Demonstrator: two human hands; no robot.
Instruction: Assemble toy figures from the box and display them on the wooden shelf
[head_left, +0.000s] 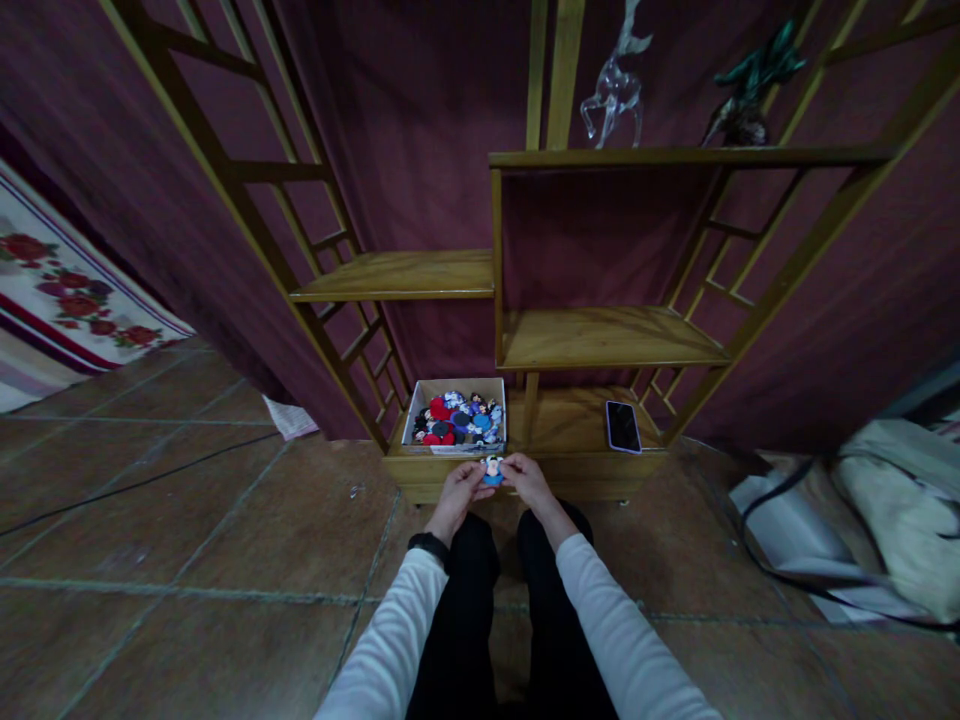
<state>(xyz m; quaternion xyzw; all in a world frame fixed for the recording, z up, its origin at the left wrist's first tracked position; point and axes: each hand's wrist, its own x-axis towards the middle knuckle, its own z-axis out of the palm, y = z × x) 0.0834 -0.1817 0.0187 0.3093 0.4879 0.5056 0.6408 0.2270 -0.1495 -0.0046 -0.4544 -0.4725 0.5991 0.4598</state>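
My left hand (463,484) and my right hand (526,475) meet in front of me, fingers pinched on a small blue and white badge-like trinket (493,469) held between them. Just beyond it a white box (418,402) full of several colourful round trinkets (459,418) rests on the lowest board of a wooden shelf unit (600,340). A dark watch is on my left wrist. My sleeves are white and my legs, in black, are below the hands.
A phone (622,426) with a pink edge lies on the lowest board, right of the box. A glass deer (616,90) and a dark green figure (754,85) stand on the top shelf. Bags (892,510) lie on the tiled floor at right; a cable (135,485) crosses the floor at left.
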